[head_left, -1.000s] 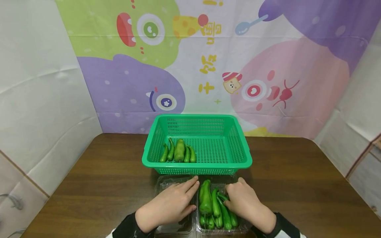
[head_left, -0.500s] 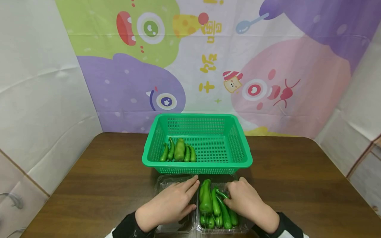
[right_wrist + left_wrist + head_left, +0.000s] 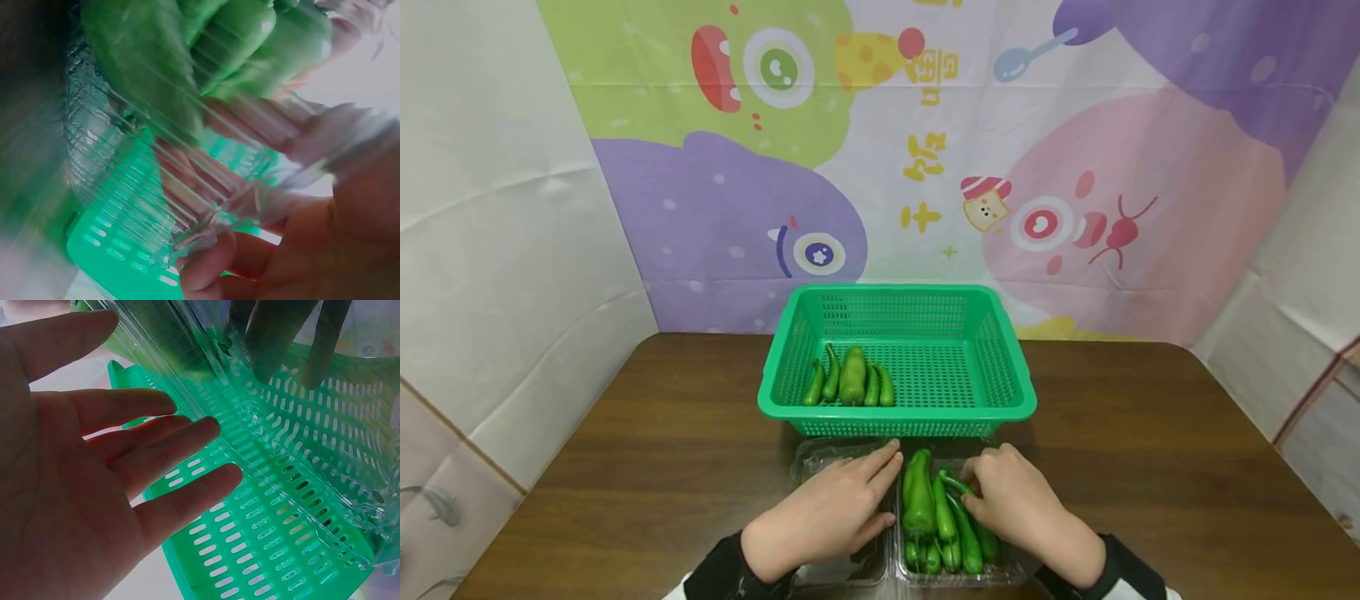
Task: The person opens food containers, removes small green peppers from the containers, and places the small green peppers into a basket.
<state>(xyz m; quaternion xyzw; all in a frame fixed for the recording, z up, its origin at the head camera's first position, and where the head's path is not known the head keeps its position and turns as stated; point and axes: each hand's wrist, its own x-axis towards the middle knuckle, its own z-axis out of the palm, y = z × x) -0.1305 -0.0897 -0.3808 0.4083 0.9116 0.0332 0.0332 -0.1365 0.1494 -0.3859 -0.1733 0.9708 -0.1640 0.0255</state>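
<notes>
My left hand (image 3: 835, 512) lies with straight fingers over the empty left half of a clear plastic clamshell box (image 3: 808, 467), fingertips near the middle seam. In the left wrist view, its fingers are spread beside the clear plastic. The box's right half (image 3: 1015, 571) holds several green chili peppers (image 3: 919, 500), one broad and the others slim. My right hand (image 3: 1022, 508) reaches over that half's right side, pinching a slim green chili pepper (image 3: 953, 482). In the right wrist view, some fingers show blurred through the plastic wall, touching the peppers; the exact grip is partly hidden.
A green plastic basket (image 3: 1018, 410) stands directly behind the box. Several green peppers (image 3: 852, 379) lie side by side in its left part. Brown wooden table (image 3: 1112, 467) extends on both sides. A cartoon-printed cloth (image 3: 925, 258) hangs behind, with white sheets at the sides.
My right hand's fingers have shifted slightly, and the slim pepper at its fingertips has turned a little, its far end moving up and left. The left hand stays in place.
</notes>
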